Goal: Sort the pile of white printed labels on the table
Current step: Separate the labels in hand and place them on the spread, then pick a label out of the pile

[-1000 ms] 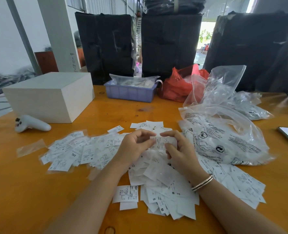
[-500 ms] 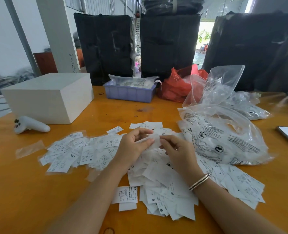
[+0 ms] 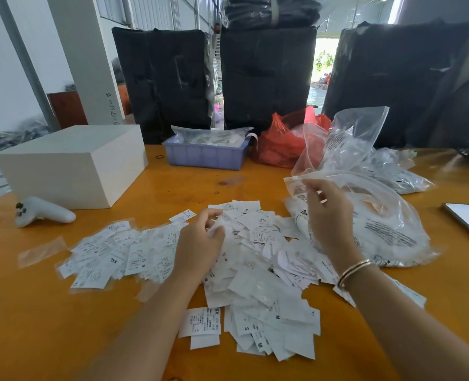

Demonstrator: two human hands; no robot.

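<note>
The pile of white printed labels (image 3: 258, 273) lay spread on the orange table (image 3: 35, 325). The left hand (image 3: 200, 243) curled into it, gripping labels; the right hand (image 3: 328, 215) pinched the clear zip bag's (image 3: 387, 224) mouth. A blue tray (image 3: 204, 156) held bagged sheets.

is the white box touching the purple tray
Apart. The head view shows bare orange table between the white box and the purple tray.

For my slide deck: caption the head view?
Left hand in white label pile, right hand at clear printed bag.
</note>
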